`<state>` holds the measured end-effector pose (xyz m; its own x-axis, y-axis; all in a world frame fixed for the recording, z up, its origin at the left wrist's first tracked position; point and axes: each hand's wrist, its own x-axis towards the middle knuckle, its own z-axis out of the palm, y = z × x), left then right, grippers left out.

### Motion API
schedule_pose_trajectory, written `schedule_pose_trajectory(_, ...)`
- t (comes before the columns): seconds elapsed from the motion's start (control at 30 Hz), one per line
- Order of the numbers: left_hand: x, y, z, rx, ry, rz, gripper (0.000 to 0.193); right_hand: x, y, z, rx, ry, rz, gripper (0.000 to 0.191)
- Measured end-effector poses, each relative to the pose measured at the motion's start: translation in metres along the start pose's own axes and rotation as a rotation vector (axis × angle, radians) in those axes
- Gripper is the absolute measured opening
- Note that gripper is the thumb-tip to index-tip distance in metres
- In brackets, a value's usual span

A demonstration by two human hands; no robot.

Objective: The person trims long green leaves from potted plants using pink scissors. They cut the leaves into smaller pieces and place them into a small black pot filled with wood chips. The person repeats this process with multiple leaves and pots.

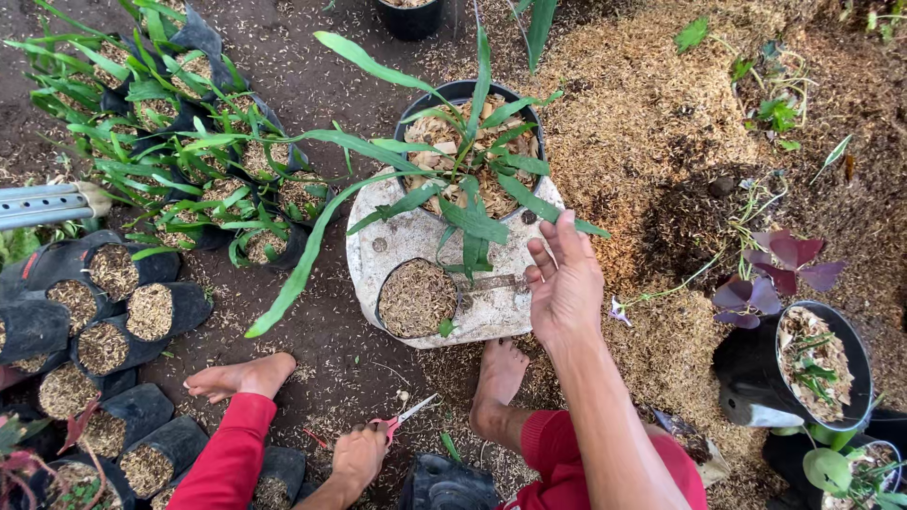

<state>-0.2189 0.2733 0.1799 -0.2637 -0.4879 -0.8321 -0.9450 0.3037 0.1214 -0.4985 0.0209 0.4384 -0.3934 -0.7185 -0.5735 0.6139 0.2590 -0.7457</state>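
My right hand (565, 280) hovers open, fingers spread, over the edge of a white round board (397, 236). It is just below the long green leaves of a plant in a black pot (470, 156) filled with dry bark. A small black grow bag full of rice husk (416, 297) sits on the board left of that hand. My left hand (359, 453) is low near the ground, closed on red-handled scissors (402, 417). My bare feet (241, 376) rest on the dark soil in front of the board.
Many black grow bags of husk (113, 321) lie at the left, with rows of green seedlings in bags (189, 142) behind them. A heap of rice husk (661, 123) covers the right. A purple-leaved plant (779, 264) and black pots (817, 364) stand at the right. A metal bar (42, 203) enters from the left.
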Motion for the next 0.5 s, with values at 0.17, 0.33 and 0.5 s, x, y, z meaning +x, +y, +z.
schedule_pose_trajectory(0.17, -0.011, -0.003, -0.017, -0.121, 0.118, -0.053, 0.048, -0.004, -0.002, 0.003, -0.009, -0.041, 0.051, 0.039)
schedule_pose_trajectory(0.33, -0.014, 0.003, -0.027, -0.076, 0.148, -0.023, 0.038, -0.003, 0.006, 0.004, -0.147, -0.127, 0.051, 0.040)
schedule_pose_trajectory(0.5, 0.000, 0.008, -0.023, -0.045, 0.082, -0.017, 0.035, 0.001, 0.014, 0.001, -0.370, -0.101, 0.052, 0.032)
